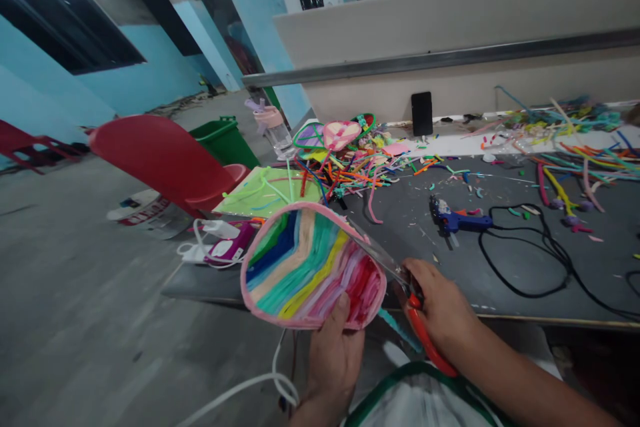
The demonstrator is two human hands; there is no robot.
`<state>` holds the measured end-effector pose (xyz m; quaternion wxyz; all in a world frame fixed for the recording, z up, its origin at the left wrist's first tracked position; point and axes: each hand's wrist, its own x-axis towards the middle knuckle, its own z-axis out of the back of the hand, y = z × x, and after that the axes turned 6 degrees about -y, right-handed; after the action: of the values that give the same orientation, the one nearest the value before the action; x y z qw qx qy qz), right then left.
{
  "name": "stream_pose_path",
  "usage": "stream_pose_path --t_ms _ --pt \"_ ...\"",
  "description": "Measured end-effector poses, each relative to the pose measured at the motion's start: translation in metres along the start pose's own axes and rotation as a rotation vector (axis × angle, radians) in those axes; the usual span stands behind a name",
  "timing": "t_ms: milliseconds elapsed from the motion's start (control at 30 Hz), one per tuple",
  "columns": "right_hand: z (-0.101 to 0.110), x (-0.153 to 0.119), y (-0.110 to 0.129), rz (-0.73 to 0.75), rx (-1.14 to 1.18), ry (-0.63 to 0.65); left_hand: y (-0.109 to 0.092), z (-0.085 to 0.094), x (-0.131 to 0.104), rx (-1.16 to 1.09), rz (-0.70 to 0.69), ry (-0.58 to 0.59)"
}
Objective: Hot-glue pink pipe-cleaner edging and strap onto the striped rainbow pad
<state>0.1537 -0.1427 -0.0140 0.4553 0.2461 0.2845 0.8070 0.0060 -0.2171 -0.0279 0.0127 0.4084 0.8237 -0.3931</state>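
Observation:
My left hand [337, 350] grips the lower edge of a heart-shaped panel [300, 267], its thumb lying on the front. The panel is filled with striped fuzzy pipe cleaners in green, blue, beige, teal, yellow, pink and red, with a pink border. A pair of scissors [425, 337] with red handles is held in my right hand [443, 307]. Their blades reach along the panel's upper right edge; whether they touch it I cannot tell. Below that edge, a teal fuzzy strip [400, 328] sticks out between the panel and the scissors.
On the dark table lie a blue glue gun [463, 220] with a black cord, a pile of pipe cleaner pieces [355, 170] and a green sheet [270, 190]. A phone [422, 113] leans at the back. Left are a power strip [233, 243], bottle [274, 130] and red chair [160, 153].

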Motion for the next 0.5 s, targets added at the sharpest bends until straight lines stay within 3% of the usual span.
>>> stream_pose_path --t_ms 367,500 --pt "-0.016 0.006 -0.009 0.117 -0.039 -0.119 0.001 -0.002 0.0 0.008 -0.006 -0.02" --pt "-0.017 0.009 -0.01 0.086 0.037 -0.121 0.0 0.0 0.004 -0.01 0.016 -0.064"
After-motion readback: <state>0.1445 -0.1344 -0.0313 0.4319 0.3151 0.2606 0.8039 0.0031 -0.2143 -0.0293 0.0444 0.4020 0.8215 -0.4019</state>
